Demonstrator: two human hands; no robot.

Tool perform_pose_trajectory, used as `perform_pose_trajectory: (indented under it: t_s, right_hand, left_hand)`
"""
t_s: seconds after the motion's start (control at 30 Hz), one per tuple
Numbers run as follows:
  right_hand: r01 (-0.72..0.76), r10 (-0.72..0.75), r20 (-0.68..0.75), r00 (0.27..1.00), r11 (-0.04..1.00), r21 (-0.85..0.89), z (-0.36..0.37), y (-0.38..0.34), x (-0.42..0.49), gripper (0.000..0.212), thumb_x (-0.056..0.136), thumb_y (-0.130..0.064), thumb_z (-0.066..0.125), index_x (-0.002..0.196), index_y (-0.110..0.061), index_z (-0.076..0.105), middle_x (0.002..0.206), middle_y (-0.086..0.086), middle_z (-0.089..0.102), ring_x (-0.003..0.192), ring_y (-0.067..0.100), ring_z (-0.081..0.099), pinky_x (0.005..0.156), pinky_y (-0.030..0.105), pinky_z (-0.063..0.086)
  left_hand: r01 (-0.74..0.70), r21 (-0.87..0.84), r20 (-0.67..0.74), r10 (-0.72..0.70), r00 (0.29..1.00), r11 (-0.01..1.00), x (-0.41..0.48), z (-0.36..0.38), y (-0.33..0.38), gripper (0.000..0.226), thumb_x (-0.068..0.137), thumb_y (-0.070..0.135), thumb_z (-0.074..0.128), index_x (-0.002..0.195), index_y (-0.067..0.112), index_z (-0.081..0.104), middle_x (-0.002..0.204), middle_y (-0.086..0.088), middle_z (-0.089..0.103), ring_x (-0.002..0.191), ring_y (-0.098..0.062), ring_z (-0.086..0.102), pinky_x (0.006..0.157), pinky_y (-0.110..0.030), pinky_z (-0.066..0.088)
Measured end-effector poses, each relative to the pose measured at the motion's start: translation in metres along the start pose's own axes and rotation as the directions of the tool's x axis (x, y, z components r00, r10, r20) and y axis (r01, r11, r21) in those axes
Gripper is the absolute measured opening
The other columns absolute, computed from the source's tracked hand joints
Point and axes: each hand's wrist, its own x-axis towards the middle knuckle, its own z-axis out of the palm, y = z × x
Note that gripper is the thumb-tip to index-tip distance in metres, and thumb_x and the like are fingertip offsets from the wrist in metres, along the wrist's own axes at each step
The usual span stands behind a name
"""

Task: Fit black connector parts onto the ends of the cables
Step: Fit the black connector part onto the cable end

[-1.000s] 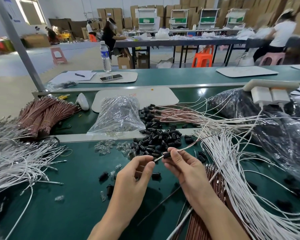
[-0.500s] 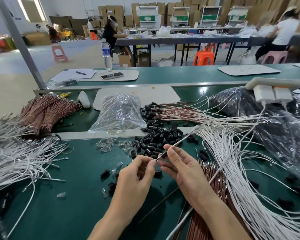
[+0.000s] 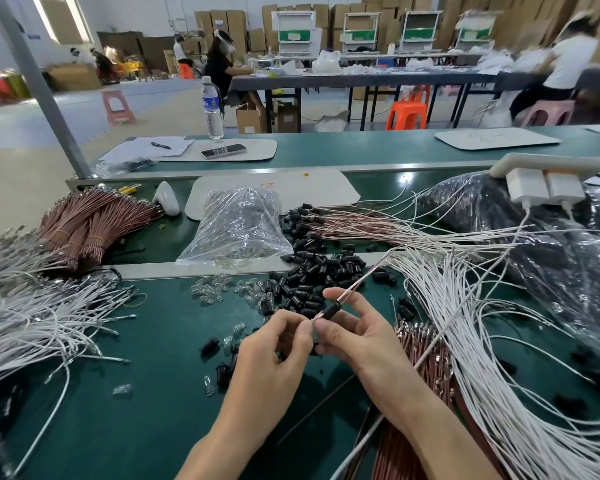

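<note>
In the head view, near centre, our left hand [image 3: 274,344] pinches the tip of a thin pink-white cable [image 3: 361,282], and our right hand [image 3: 355,336] grips a small black tubular plastic connector [image 3: 331,309] threaded on it, just right of that pinch. We judge it best to hold the tip straight and slide the connector squarely home.

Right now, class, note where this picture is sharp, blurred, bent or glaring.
Head view: sharp at the centre on the left hand, right hand and black connector on its cable; the edges smear the person in white and the white cables at left; the pole leans, likely lens bend; the clear bag glints.
</note>
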Motion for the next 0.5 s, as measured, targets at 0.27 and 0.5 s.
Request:
perform_pose_trajectory:
  t_s: [0.27,0.5]
  right_hand:
    - [0.000,-0.001,-0.013,1.000,0.999,-0.051,0.0005,0.0000,-0.0010,0.035,0.078,-0.024,0.079,0.111,-0.032,0.071,0.082,0.002,0.068,0.082,0.015,0.069,0.073,0.025,0.057]
    - [-0.034,0.034,0.000,0.999,0.998,0.054,-0.0007,0.0008,0.0010,0.039,0.075,-0.021,0.082,0.111,-0.032,0.074,0.084,0.007,0.066,0.085,0.019,0.068,0.073,0.025,0.056]
  left_hand:
    - [-0.069,0.098,0.027,0.066,0.997,0.993,-0.0005,-0.0034,-0.0011,0.021,0.103,0.045,0.047,0.090,0.037,0.062,0.072,0.005,0.063,0.061,-0.018,0.057,0.054,-0.031,0.045]
    - [-0.089,0.144,0.030,0.086,0.996,0.985,-0.0003,-0.0050,0.0021,0.019,0.103,0.042,0.048,0.089,0.038,0.062,0.073,0.010,0.063,0.060,-0.015,0.056,0.050,-0.022,0.041]
